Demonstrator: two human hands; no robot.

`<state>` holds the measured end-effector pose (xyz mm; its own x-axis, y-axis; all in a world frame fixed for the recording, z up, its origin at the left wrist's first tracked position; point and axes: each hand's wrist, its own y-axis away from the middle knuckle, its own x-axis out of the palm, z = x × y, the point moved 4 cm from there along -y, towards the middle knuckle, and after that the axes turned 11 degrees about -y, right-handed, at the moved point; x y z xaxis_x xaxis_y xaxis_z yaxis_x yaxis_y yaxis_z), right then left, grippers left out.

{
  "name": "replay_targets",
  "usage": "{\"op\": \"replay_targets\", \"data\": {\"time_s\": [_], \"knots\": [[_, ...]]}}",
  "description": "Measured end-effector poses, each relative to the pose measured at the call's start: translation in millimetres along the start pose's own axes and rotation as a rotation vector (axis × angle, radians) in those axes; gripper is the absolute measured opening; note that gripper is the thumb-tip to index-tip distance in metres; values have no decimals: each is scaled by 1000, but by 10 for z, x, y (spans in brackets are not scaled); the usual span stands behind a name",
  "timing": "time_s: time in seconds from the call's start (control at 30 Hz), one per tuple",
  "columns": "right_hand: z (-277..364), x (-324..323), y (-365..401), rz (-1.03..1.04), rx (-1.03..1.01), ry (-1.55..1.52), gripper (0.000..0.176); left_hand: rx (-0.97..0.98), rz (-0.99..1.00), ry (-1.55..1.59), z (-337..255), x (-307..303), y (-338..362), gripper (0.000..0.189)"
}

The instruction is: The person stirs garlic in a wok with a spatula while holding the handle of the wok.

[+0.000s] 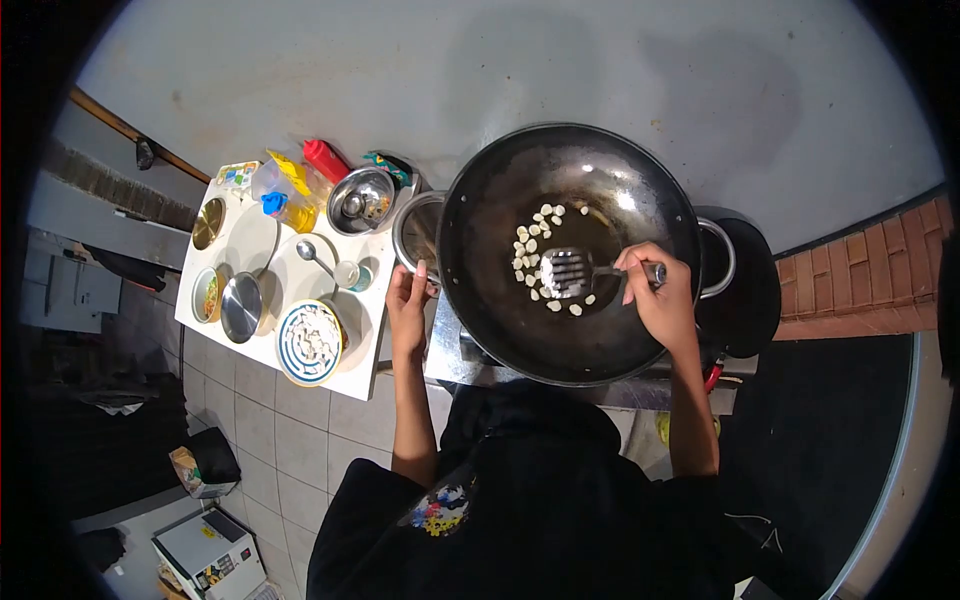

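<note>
two hands at a black wok (520,335) on the stove. r hand (660,295) is closed round the handle of a slotted spatula (567,272), whose head lies flat in the wok's middle, among white chopped bits (530,243). l hand (408,305) sits at the wok's left rim, fingers up; can't tell if it grips. white worktop (362,372) just left carries a blue-rimmed plate (310,343) of white pieces, a steel bowl (361,201), a ladle (328,262) & a red bottle (325,158).
</note>
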<state>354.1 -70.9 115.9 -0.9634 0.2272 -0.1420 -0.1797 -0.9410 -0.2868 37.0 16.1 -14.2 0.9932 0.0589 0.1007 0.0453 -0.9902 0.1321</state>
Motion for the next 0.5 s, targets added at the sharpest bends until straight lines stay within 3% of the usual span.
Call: {"op": "replay_targets", "data": {"time_s": [0.07,0.17,0.5], "knots": [[-111,13,37,-9,146,-35,11,-2,-4,4,34,-19,-5,20],[-229,35,42,-56,182,-79,12,8,-2,-3,37,-18,-8,20],[-312,-69,-43,-114,162,-69,17,20,17,-22,2,-6,-9,24]]}}
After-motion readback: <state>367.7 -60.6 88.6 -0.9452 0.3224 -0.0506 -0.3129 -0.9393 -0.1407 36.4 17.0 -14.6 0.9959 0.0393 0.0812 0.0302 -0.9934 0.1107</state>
